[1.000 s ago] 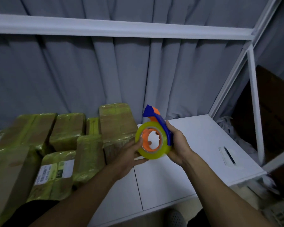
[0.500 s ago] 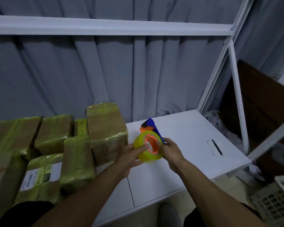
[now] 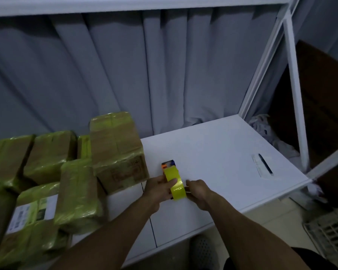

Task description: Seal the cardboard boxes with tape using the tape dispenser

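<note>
Grey curtain (image 3: 125,75) across the back, a white frame (image 3: 293,94) around it, and a white table (image 3: 213,152) in the middle of it all. The cardboard boxes (image 3: 115,149) are stacked at nine o'clock from the hands, most of them already glossy with yellow-green tape, and one near box carries a white label (image 3: 33,211).

Here's the change: a second ago the tape dispenser (image 3: 175,182) was up in the air with its orange hub facing us. Now it's down low over the table and turned edge-on, the yellow band of tape towards us and the blue-and-orange head pointing off to twelve o'clock. The left hand (image 3: 156,190) grips the roll from its nine o'clock side, thumb laid across the tape. The right hand (image 3: 198,191) is curled in against the three o'clock side, fingers closed on it. To me that reads as getting the tool ready, not sealing: the dispenser is just beside the nearest box but touches none.

What I can't settle is what the right fingers actually have. The handle is hidden, and a thin pale sliver shows there. Whether the roll rests on the table is also unclear. At two o'clock lies a blurred slip with a dark stick (image 3: 263,164), and a basket (image 3: 330,236) is cut off at four o'clock.
</note>
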The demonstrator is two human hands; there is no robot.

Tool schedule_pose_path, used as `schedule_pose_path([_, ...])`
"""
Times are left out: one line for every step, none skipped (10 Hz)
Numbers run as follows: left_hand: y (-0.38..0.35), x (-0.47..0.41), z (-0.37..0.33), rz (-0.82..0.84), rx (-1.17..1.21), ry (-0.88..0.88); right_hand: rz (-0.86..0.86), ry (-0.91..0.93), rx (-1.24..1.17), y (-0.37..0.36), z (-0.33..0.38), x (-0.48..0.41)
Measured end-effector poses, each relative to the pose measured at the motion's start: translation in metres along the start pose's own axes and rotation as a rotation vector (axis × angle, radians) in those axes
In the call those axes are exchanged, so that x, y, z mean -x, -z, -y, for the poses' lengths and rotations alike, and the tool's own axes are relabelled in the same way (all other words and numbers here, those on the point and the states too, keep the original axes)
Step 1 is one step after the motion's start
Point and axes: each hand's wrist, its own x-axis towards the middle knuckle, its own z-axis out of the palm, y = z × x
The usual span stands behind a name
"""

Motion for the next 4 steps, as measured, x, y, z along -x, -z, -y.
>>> schedule_pose_path([-0.003, -0.006, 0.007, -0.048, -0.009, 0.006, 0.036, -0.026, -0.007, -0.002, -0.001, -0.004])
schedule_pose_path([-0.005, -0.015, 0.013, -0.079, -0.04, -0.011, 0.058, -0.039, -0.027, -0.003, 0.002, 0.004])
schedule_pose_path([-0.007, -0.018, 0.013, -0.071, -0.03, 0.007, 0.019, 0.034, 0.154, -0.003, 0.009, 0.002])
schedule_pose_path([-0.004, -0.015, 0.0, -0.08, -0.07, 0.021, -0.089, 0.192, 0.334, -0.006, 0.034, 0.027])
